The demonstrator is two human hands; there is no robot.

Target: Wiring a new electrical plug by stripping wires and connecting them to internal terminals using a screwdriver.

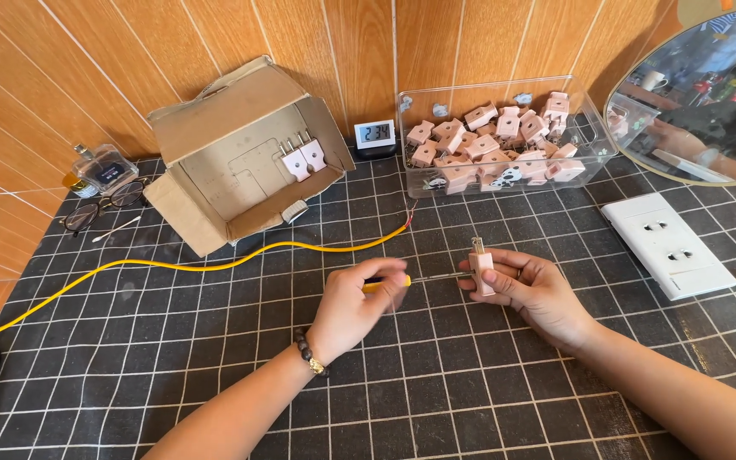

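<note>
- Left hand [353, 300] — grip closed around a yellow-handled screwdriver [402, 280], shaft lying level and pointing at the plug.
- Right hand [531, 288] — grip closed on a pink plug [480, 266], prongs up, held just above the black tiled bench [436, 400].
- Yellow cable [215, 266] runs across the bench behind the hands.
- Open cardboard box [240, 153] holds two plugs; a clear bin [585, 128] holds many more.
- White socket strip [670, 245] lies right of the hands.
</note>
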